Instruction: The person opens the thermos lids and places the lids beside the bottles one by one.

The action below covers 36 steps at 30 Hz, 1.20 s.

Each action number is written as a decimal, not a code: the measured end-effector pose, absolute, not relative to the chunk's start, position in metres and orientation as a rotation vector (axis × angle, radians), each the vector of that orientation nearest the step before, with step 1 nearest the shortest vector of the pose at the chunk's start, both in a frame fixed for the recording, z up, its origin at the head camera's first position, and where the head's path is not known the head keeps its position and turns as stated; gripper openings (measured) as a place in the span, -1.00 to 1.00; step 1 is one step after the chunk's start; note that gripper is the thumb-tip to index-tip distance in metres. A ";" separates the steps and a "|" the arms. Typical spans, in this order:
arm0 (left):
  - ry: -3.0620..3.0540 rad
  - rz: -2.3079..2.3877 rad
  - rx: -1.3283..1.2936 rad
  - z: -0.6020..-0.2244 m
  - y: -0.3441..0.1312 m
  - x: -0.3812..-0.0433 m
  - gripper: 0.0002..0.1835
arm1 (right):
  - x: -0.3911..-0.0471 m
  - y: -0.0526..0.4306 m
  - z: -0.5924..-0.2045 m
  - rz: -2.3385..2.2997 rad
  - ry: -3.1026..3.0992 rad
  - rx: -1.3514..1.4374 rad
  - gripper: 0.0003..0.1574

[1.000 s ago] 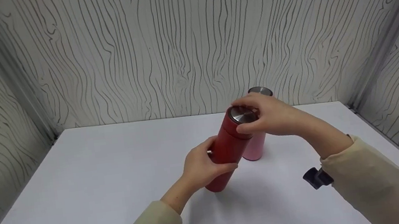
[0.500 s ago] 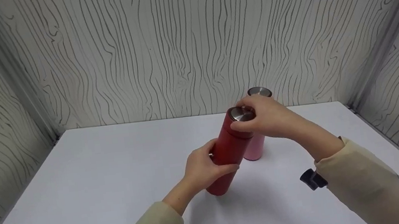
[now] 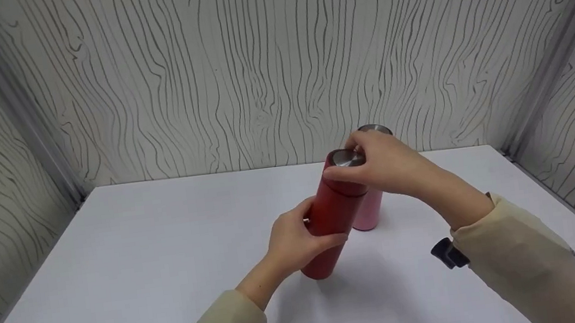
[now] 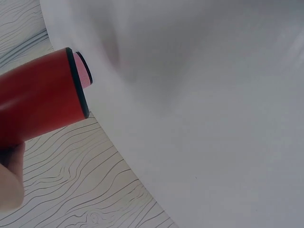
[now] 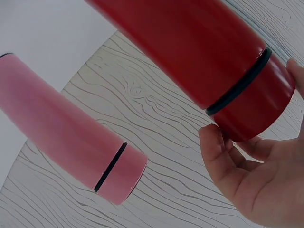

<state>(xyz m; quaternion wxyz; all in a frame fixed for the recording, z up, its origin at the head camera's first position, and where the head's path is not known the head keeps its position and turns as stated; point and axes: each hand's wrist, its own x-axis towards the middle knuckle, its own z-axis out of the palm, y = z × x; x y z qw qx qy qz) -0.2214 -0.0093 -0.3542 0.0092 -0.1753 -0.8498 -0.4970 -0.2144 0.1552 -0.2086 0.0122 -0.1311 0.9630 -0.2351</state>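
Note:
A red thermos flask (image 3: 330, 222) with a steel-topped lid (image 3: 347, 158) leans to the right in the head view, its base above the table. My left hand (image 3: 293, 240) grips it round the middle of its body. With thumb and fingers, my right hand (image 3: 389, 164) holds the lid; in the right wrist view a dark ring (image 5: 240, 83) lies between the lid and the body. Behind the red flask stands a pink thermos flask (image 3: 368, 213), upright and partly hidden by the red flask and my right hand. The right wrist view shows more of the pink flask (image 5: 66, 126).
The white table (image 3: 156, 254) spreads out beneath both hands. A wood-grain patterned panel (image 3: 254, 67) rises at the back, with similar panels on both sides. Dark clips (image 3: 448, 254) hang by the sleeves.
My right hand has turned on the lid, its thumb moving left across the lid's near side. The red flask has shifted slightly right in my left hand's grip. The pink flask has stayed put.

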 end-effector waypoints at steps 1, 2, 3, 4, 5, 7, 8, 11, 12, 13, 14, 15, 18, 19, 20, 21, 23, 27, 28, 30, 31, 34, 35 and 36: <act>-2.649 -1.558 -0.558 -0.354 -0.010 -0.221 -0.33 | -0.214 0.155 -0.208 -0.741 2.991 -0.437 -0.39; -2.648 -1.568 -0.565 -0.354 -0.010 -0.221 -0.34 | -0.214 0.156 -0.208 -0.744 2.977 -0.478 -0.42; -2.647 -1.575 -0.569 -0.354 -0.010 -0.221 -0.34 | -0.214 0.156 -0.208 -0.745 2.964 -0.523 -0.43; -2.645 -1.579 -0.574 -0.354 -0.011 -0.220 -0.34 | -0.213 0.157 -0.207 -0.745 2.949 -0.567 -0.43; -2.640 -1.586 -0.579 -0.354 -0.011 -0.220 -0.34 | -0.212 0.157 -0.207 -0.743 2.935 -0.608 -0.40; -2.637 -1.594 -0.578 -0.354 -0.011 -0.220 -0.34 | -0.211 0.158 -0.205 -0.736 2.915 -0.658 -0.33; -2.639 -1.598 -0.571 -0.354 -0.011 -0.220 -0.33 | -0.211 0.158 -0.205 -0.728 2.916 -0.659 -0.30; -2.648 -1.598 -0.550 -0.354 -0.010 -0.220 -0.32 | -0.210 0.157 -0.204 -0.748 2.935 -0.576 -0.17; -2.650 -1.596 -0.545 -0.354 -0.011 -0.220 -0.32 | -0.210 0.157 -0.205 -0.746 2.952 -0.530 -0.12; -2.654 -1.591 -0.544 -0.353 -0.011 -0.220 -0.32 | -0.210 0.156 -0.206 -0.736 2.972 -0.478 -0.09; -2.652 -1.589 -0.547 -0.353 -0.011 -0.219 -0.32 | -0.210 0.155 -0.207 -0.723 2.991 -0.432 -0.08; -2.652 -1.586 -0.550 -0.354 -0.011 -0.219 -0.33 | -0.210 0.155 -0.209 -0.717 3.005 -0.390 -0.10; -2.652 -1.591 -0.562 -0.354 -0.011 -0.218 -0.34 | -0.211 0.153 -0.215 -0.698 3.024 -0.334 -0.22; -2.650 -1.596 -0.567 -0.354 -0.011 -0.218 -0.34 | -0.211 0.153 -0.216 -0.703 3.021 -0.358 -0.26; -2.647 -1.598 -0.572 -0.355 -0.011 -0.218 -0.34 | -0.211 0.153 -0.216 -0.719 3.010 -0.399 -0.30; -2.645 -1.596 -0.577 -0.355 -0.011 -0.218 -0.34 | -0.211 0.153 -0.216 -0.738 2.994 -0.443 -0.33; -2.636 -1.593 -0.585 -0.356 -0.012 -0.219 -0.34 | -0.212 0.154 -0.216 -0.756 2.961 -0.540 -0.35; -2.632 -1.566 -0.581 -0.357 -0.014 -0.219 -0.35 | -0.212 0.154 -0.217 -0.745 2.939 -0.594 -0.21; -2.633 -1.559 -0.576 -0.356 -0.015 -0.219 -0.35 | -0.212 0.153 -0.217 -0.741 2.952 -0.564 -0.16; -2.633 -1.547 -0.571 -0.355 -0.015 -0.219 -0.35 | -0.211 0.151 -0.218 -0.732 2.994 -0.481 -0.07; -2.630 -1.546 -0.571 -0.354 -0.015 -0.219 -0.35 | -0.211 0.151 -0.218 -0.733 3.015 -0.437 -0.04; -2.625 -1.554 -0.578 -0.353 -0.015 -0.220 -0.35 | -0.211 0.149 -0.217 -0.742 3.059 -0.371 -0.13; -2.622 -1.561 -0.579 -0.353 -0.015 -0.220 -0.35 | -0.211 0.148 -0.216 -0.750 3.060 -0.385 -0.19; -2.620 -1.568 -0.580 -0.352 -0.016 -0.220 -0.36 | -0.211 0.149 -0.216 -0.763 3.052 -0.416 -0.25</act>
